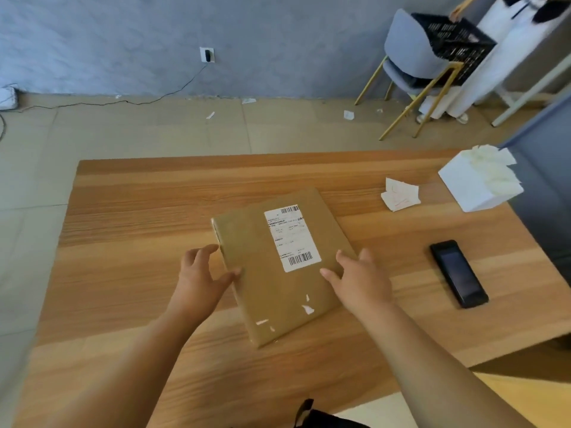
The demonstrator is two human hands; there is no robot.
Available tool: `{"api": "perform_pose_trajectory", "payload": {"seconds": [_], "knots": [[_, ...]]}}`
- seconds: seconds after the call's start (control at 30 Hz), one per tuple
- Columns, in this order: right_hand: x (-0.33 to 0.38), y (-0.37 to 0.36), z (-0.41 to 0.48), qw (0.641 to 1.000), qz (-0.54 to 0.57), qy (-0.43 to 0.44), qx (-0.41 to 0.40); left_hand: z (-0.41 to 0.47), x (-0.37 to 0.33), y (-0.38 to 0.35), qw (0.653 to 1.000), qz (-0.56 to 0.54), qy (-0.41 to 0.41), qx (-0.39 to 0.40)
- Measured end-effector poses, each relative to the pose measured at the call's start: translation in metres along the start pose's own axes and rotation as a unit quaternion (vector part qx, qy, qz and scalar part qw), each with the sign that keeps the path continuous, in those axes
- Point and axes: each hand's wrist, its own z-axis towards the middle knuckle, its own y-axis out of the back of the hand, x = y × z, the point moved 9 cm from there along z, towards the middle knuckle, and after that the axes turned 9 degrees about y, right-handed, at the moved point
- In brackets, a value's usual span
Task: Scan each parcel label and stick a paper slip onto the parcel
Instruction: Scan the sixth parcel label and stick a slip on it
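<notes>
Bearing a white label, two barcodes, print unreadable, parcel lies long axis pointing away. Left hand, right hand spread, touching its sides.

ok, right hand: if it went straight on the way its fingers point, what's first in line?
The flat brown parcel: the right hand seems to touch its right edge. Going on up-left, it would next cross the white shipping label. The hand's height above the parcel is unclear.
</notes>
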Motion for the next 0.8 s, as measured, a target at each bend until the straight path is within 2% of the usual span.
{"api": "perform_pose_trajectory", "payload": {"seconds": [0.07,0.2,0.3,0.43,0.5,0.57,0.67,0.8], "knots": [[-0.002,-0.001,-0.010,0.999,0.022,0.024,-0.033,-0.005,-0.002,-0.015,0.999,-0.025,0.006,0.045],[-0.020,-0.013,-0.022,0.989,0.150,0.007,-0.011,-0.010,-0.009,-0.028,0.998,-0.021,-0.006,0.056],[-0.032,-0.008,-0.027,0.988,0.147,0.018,-0.039,-0.012,-0.014,-0.038,0.997,-0.015,-0.011,0.073],[-0.046,-0.007,-0.029,0.989,0.142,0.021,-0.026,-0.015,-0.024,-0.048,0.996,-0.012,-0.007,0.086],[-0.053,-0.003,-0.025,0.990,0.138,0.031,-0.017,-0.015,-0.026,-0.046,0.998,0.015,0.002,0.058],[-0.064,0.006,-0.020,0.990,0.131,0.041,-0.022,-0.018,-0.034,-0.038,0.997,0.080,-0.004,-0.010],[-0.086,0.021,-0.009,0.986,0.149,0.048,-0.047,-0.030,-0.064,-0.035,0.984,0.149,-0.053,-0.087],[-0.130,0.024,0.003,0.982,0.178,0.048,-0.047,-0.049,-0.113,-0.071,0.980,0.141,-0.124,-0.065]]}}
